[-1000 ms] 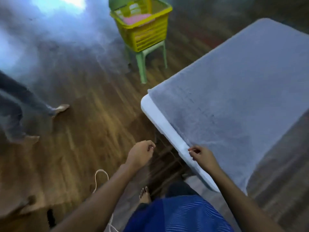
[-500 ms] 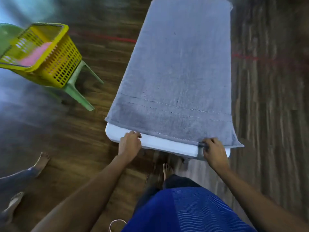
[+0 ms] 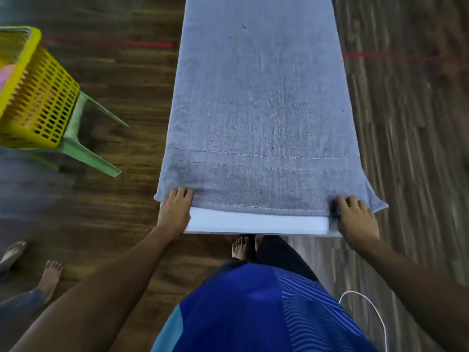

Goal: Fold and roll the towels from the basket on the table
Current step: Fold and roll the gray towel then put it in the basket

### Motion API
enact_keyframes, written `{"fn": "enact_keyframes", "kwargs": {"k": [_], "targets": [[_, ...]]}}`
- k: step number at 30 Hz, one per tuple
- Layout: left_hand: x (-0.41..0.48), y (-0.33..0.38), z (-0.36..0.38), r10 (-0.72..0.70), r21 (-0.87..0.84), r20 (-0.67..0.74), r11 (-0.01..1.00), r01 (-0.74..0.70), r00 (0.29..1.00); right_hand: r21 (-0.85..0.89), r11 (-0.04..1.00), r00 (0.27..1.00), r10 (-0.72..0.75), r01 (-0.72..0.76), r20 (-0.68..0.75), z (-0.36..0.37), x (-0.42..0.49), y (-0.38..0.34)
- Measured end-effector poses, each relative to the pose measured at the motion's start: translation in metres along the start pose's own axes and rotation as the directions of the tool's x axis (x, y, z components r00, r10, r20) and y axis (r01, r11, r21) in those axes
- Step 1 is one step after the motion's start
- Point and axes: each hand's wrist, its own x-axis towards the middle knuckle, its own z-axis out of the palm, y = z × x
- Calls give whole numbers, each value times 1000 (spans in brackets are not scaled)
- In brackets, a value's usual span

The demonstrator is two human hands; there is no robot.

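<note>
At far left a yellow perforated plastic basket (image 3: 38, 97) sits on a pale green plastic stool (image 3: 83, 138), with a pink cloth (image 3: 5, 74) showing inside. The left hand (image 3: 175, 212) lies on the near left corner of the grey terry towel (image 3: 258, 110), fingers bent down onto the hem. The towel is spread lengthwise over the white tabletop (image 3: 253, 222), whose near edge shows bare. The right hand (image 3: 355, 219) curls its fingers over the near right corner, where the cloth flares past the side.

To fold well, I judge that both corners should rise together and level, then travel evenly so the hems meet square.

The basket is cut off by the frame, so the towels left inside cannot be counted. The left thumb is out of sight, so a pinch there cannot be confirmed. The towel's far end runs off the top.
</note>
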Motion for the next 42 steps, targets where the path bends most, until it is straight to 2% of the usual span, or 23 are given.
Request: {"fn": "enact_keyframes", "kwargs": {"k": [3, 8, 13, 16, 20, 25, 28, 31, 33, 35, 37, 38, 40, 42], "targets": [[0, -12, 0, 30, -29, -18, 999, -31, 999, 35, 999, 999, 23, -23, -24, -1, -2, 1], [-5, -19, 2, 30, -131, -70, 991, -39, 997, 130, 991, 991, -15, 33, -133, 2, -10, 5], [-4, -20, 9, 0, -335, -175, 940, -59, 985, 315, 942, 973, 168, -111, -158, 0, -10, 7], [-5, -21, 12, 17, -305, -214, 949, -83, 977, 310, 945, 984, 143, -103, -110, 7, -10, 14], [-12, -25, 15, 73, -252, -177, 960, -117, 981, 320, 944, 985, 122, -76, -124, 9, -9, 19], [-26, -37, 18, 76, -357, -155, 925, -128, 985, 319, 947, 992, 60, -22, -109, 11, -14, 30], [-29, -38, 10, 24, -439, -117, 896, -74, 993, 315, 949, 998, 47, -30, -46, 10, -14, 36], [-18, -34, -1, -24, -498, 14, 867, 28, 1000, 347, 933, 996, 78, -89, 46, 1, -7, 32], [-9, -30, -4, -45, -480, 29, 875, 53, 999, 351, 923, 987, 131, -156, 94, -4, 1, 25], [-5, -26, -4, -85, -318, -72, 946, 58, 994, 302, 929, 976, 201, -215, 77, -7, 5, 20], [-2, -23, 3, -92, -125, -165, 990, 72, 982, 207, 959, 977, 206, -193, -46, -6, 5, 20], [-3, -21, 5, -76, -95, -192, 994, 58, 979, 207, 967, 979, 173, -147, -111, -4, 4, 20], [-5, -19, 11, 1, -136, -207, 990, -30, 978, 286, 957, 986, 84, -39, -147, -4, -1, 18], [-12, -17, 17, 56, -210, -188, 973, -96, 981, 334, 942, 993, 16, 26, -121, 2, -7, 18]]}}
